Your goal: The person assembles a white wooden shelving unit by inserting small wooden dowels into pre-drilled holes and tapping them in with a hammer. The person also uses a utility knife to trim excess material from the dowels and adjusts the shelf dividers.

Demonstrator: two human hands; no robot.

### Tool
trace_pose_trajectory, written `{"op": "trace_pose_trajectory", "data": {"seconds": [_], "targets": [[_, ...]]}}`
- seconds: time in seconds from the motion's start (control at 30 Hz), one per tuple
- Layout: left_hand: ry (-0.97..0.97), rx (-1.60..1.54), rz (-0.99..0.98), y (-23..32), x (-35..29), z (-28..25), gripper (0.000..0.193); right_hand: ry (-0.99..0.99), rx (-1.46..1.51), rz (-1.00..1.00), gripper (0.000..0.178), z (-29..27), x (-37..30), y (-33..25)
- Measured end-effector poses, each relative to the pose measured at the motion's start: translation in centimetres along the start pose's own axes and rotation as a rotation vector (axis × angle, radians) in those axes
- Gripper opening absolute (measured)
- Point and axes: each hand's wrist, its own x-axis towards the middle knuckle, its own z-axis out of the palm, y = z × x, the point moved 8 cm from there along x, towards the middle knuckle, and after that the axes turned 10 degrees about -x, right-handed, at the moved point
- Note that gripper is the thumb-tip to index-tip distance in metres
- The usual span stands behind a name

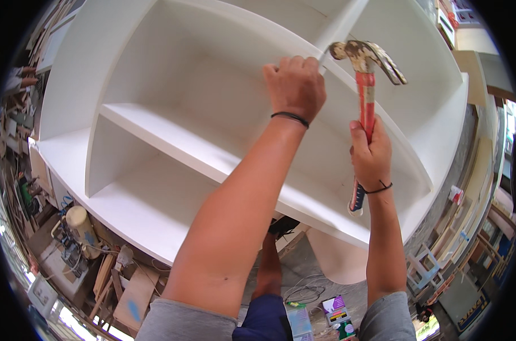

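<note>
A white wooden shelf unit (pixel 172 122) with several compartments fills the middle of the view. My right hand (pixel 372 150) is closed round the red handle of a claw hammer (pixel 367 94). The hammer stands upright, its worn striking face turned left and its claw to the right. My left hand (pixel 296 85) makes a fist near the upper shelf edge. A thin grey metal rod (pixel 324 59) sticks out of that fist toward the hammer's face; the rest of it is hidden by my fingers. I cannot tell whether hammer and rod touch.
An air compressor (pixel 80 224) stands at the lower left among wood offcuts. Below lie loose cables (pixel 304 291) and a purple package (pixel 335 308) on the floor. Long boards (pixel 473 187) line the right side. Another person's hands (pixel 28 77) show at the far left.
</note>
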Motion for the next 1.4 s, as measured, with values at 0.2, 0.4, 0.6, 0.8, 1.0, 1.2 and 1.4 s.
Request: {"op": "trace_pose_trajectory", "data": {"seconds": [0.2, 0.4, 0.6, 0.8, 1.0, 1.2, 1.4], "targets": [[-0.002, 0.019, -0.025, 0.0, -0.1, -0.1, 0.011, -0.022, 0.006, 0.008, 0.021, 0.4, 0.1, 0.1], [0.005, 0.014, -0.048, 0.9, -0.2, 0.1, 0.008, 0.006, -0.073, -0.03, 0.02, -0.1, 0.2, -0.7], [-0.022, -0.009, -0.07, 0.7, 0.0, 0.2, 0.008, -0.022, -0.131, -0.013, 0.021, 0.1, 0.6, -0.1], [-0.009, -0.024, -0.062, 0.6, -0.2, 0.2, 0.008, 0.002, -0.199, -0.026, 0.02, -0.1, 0.8, -1.3], [-0.005, -0.013, -0.066, 0.3, -0.2, 0.4, 0.01, 0.019, -0.22, -0.05, 0.02, 0.1, 1.0, -1.7], [0.001, -0.009, -0.046, 0.2, 0.0, 0.2, 0.01, 0.044, -0.168, -0.073, 0.02, 0.4, 0.8, -1.4], [-0.035, -0.011, -0.063, 0.1, -0.1, 0.4, 0.011, 0.019, -0.113, -0.007, 0.018, 0.0, 1.0, -1.3]]}}
